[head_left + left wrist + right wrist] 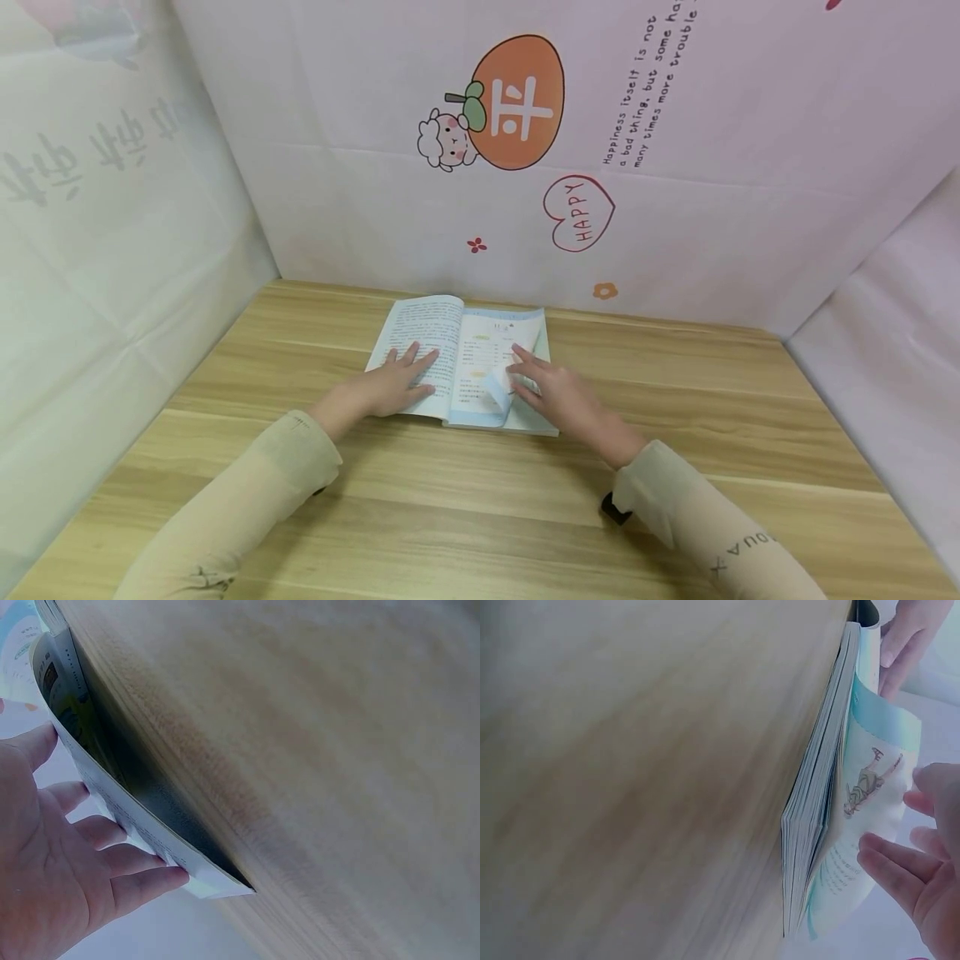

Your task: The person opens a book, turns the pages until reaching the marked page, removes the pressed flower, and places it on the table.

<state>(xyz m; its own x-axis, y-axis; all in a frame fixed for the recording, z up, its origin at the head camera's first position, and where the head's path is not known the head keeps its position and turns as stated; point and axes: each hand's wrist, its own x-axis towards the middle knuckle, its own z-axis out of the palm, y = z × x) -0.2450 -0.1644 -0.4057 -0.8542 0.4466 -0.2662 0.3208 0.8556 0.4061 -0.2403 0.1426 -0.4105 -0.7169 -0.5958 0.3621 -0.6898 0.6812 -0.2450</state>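
Note:
An open book (pixel 491 358) lies at the back of the wooden table, its left leaves arching up from the spine. On the printed left page my left hand (pixel 393 387) rests with fingers spread; the left wrist view shows those fingertips (pixel 176 877) along the raised page edge. At the book's right side is my right hand (pixel 562 396), fingers fairly straight. They touch a lifted page (pixel 881 787) whose lower corner curls leftward. On its underside, in the right wrist view, a small figure drawing (pixel 866 787) shows. The thick page block lies beneath.
The wood-grain table (pixel 450 508) spreads in front of the book. Just behind it rises a white printed cloth (pixel 360 217), and similar cloth (pixel 112 275) hangs at both sides. A dark object (pixel 615 508) sits under the right sleeve cuff.

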